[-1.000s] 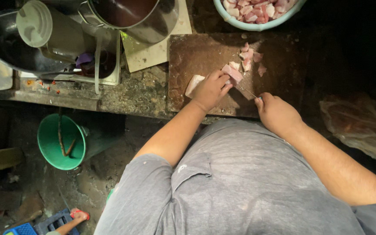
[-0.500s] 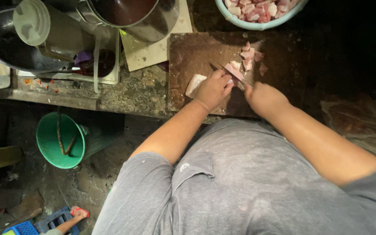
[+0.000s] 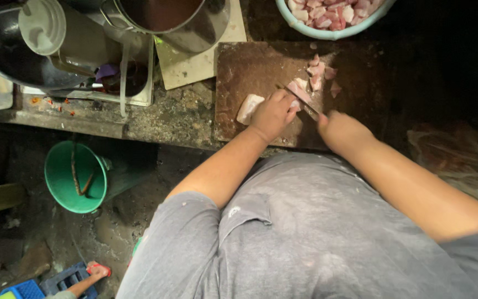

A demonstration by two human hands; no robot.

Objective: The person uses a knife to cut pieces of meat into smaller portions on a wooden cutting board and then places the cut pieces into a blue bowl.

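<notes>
**Two hands, one knife, meat on the board**

Nearest is the person's grey shirt [image 3: 305,232], with both forearms reaching away over it to the bench [image 3: 167,116]. Low at the left, on the floor, stands one green bucket [image 3: 76,177] with sticks inside, and one foot in a red-strapped sandal [image 3: 92,274] shows at the near edge.

On the bench lies one dark wooden cutting board [image 3: 250,72]. The left hand [image 3: 272,113] rests on it, its grip curled down over a strip of pink meat [image 3: 299,91], fingertips pressing it to the board. Just left of that hand lies one pale chunk [image 3: 248,108], touching the hand's edge. The right hand [image 3: 343,130] is blurred at the board's near edge; its grip is clenched around the handle of one knife [image 3: 305,105], whose blade runs left and away, across the strip, close against the left hand's fingers.

Beyond the hands, about five small cut pieces [image 3: 319,72] lie loosely clustered on the board.

Farther still, one pale blue bowl [image 3: 333,34] heaped with cut meat sits at the far edge, just beyond the board. To the left stand one large metal pot [image 3: 195,30], one light-coloured board [image 3: 195,63] under it, a white tray [image 3: 139,99] and one lidded metal vessel [image 3: 42,25].
</notes>
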